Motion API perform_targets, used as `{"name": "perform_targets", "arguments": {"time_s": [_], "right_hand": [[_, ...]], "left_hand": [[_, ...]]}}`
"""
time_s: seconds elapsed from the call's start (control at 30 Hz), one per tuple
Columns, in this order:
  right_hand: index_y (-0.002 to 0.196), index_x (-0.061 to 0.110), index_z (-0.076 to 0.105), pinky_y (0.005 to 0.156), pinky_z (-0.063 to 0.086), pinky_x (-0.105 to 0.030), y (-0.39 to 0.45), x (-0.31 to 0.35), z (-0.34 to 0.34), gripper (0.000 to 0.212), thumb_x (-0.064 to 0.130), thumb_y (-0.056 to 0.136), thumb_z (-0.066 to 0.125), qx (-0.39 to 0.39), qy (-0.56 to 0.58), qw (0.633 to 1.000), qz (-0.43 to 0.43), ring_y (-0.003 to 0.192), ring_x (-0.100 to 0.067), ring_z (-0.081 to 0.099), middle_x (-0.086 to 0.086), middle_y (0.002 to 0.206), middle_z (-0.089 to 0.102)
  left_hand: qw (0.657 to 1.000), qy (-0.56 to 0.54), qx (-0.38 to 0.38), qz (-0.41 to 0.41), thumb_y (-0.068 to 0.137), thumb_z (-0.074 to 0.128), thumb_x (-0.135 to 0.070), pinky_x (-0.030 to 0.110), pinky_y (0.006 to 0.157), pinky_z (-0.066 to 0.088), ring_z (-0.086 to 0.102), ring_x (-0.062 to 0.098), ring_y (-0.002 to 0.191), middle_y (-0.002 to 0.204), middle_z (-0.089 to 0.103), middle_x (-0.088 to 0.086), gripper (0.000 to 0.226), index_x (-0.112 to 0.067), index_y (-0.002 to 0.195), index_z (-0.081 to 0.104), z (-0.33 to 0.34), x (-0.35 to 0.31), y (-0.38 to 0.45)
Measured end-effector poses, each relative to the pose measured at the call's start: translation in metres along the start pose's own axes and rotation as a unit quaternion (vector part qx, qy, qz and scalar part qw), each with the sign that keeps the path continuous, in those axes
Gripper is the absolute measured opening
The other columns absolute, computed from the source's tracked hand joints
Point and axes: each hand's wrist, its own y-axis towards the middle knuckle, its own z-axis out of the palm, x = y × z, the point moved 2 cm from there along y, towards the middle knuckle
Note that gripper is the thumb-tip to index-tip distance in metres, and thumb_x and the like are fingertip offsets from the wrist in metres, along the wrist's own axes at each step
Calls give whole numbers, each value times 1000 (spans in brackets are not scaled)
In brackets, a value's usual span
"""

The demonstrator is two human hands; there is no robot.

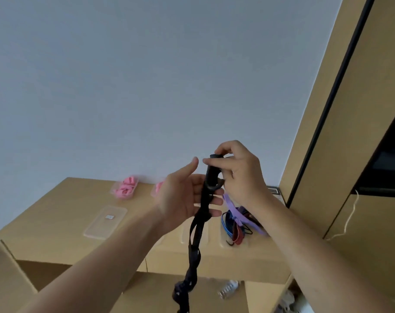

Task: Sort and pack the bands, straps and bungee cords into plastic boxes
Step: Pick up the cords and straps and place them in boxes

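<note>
My right hand is raised above the cabinet top and grips the black foam handle of a black strap. The strap hangs down twisted from the handle to the bottom edge of the view. My left hand is open beside the strap, palm toward it, its fingertips touching the webbing just under the handle. On the wooden cabinet top behind my hands lies a pile of bands and cords: purple, blue, red and black. A clear box with pink bands stands at the back.
A clear plastic lid lies flat on the cabinet's left part. A second box of pink items is partly hidden behind my left hand. A tall wooden cupboard rises on the right, with a white cord hanging there. A plastic bottle lies below the cabinet.
</note>
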Motion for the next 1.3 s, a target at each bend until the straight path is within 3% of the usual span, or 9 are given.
{"name": "perform_targets", "arguments": {"time_s": [0.2,0.3,0.4,0.47,0.6,0.7,0.9,1.13,1.3], "right_hand": [[122,14,73,95,48,-30,-17,-5,1,46,-8,88,52,46,-26,999,13,119,-26,56,-12,133,56],[135,28,64,97,48,-30,-17,-10,-1,39,21,96,61,22,148,963,223,115,-7,62,9,122,66],[105,17,75,86,53,-46,-18,-15,3,36,45,82,71,98,282,890,345,84,-22,68,-3,87,71],[88,12,76,78,56,-52,-17,-11,5,26,36,79,74,75,298,891,335,78,-36,70,-14,84,75],[82,19,77,72,55,-31,-14,-3,15,9,24,76,73,20,242,927,285,79,-9,72,6,81,76],[89,20,79,77,55,-28,-15,3,20,15,9,80,75,-1,227,938,260,81,-10,72,7,84,77],[100,9,81,94,52,-27,-25,25,36,21,1,81,78,13,52,995,87,101,-22,69,-7,107,75],[108,11,79,105,45,-31,-34,34,50,40,-16,84,61,51,0,997,53,125,-25,57,-9,129,64],[91,12,81,100,51,-36,-34,36,44,28,-11,82,68,-7,89,987,133,117,-9,63,4,115,74]], "left_hand": [[994,95,-14,51,98,61,-7,36,79,57,64,27,82,92,68,15,19,7,109,67,6,10,7],[988,123,-42,78,97,61,-2,39,81,59,65,30,81,93,69,17,18,8,112,66,4,9,14],[975,192,-53,95,97,63,-3,45,87,60,69,30,82,96,74,15,14,4,107,69,-2,8,20],[975,196,-60,87,96,67,-7,49,92,59,71,33,86,99,75,16,17,3,108,69,-9,11,21],[977,202,-69,-6,91,71,-44,57,93,57,74,38,94,101,76,19,48,-2,114,66,-26,18,18],[980,182,-56,-58,96,58,-56,59,98,53,74,37,100,105,76,19,58,-4,115,70,-38,18,16],[997,-44,-19,-53,96,59,-38,47,86,59,70,38,93,103,71,22,46,4,113,69,-51,4,12],[1000,-22,4,17,100,54,-14,45,95,57,66,37,108,121,66,29,31,4,122,68,-68,0,8],[997,12,61,41,90,62,4,44,94,57,67,37,102,110,69,24,37,5,127,65,-76,3,3]]}}
